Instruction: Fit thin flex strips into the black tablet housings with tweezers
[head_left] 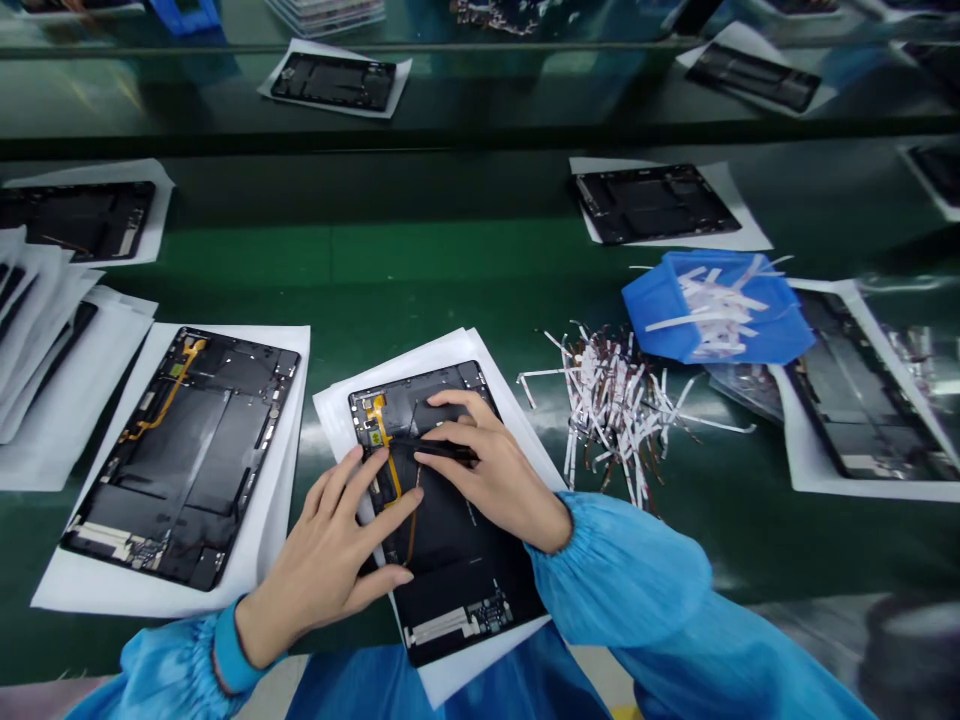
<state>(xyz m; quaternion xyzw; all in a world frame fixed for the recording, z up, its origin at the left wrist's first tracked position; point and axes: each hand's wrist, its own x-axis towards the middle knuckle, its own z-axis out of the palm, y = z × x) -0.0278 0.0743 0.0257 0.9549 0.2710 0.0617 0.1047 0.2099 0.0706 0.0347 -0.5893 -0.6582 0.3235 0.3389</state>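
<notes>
A black tablet housing [465, 550] lies on white sheets in front of me, tilted slightly. An orange flex cable [393, 472] runs down its left side, near a small green piece. My right hand [495, 465] grips dark tweezers [450, 450] whose tips point left at that cable. Fingers spread, my left hand [341, 535] rests at the housing's left edge, its fingertips on or close to the cable. A thin brownish strip [412, 530] passes by my left fingertips; whether they touch it I cannot tell.
At left lies another housing [202, 450] with an orange cable, beside stacked sheet-wrapped pieces [67, 370]. To the right are a heap of white strips [611, 410] and a blue bin [652, 310] with more strips. Further housings [656, 205] lie behind on the green surface.
</notes>
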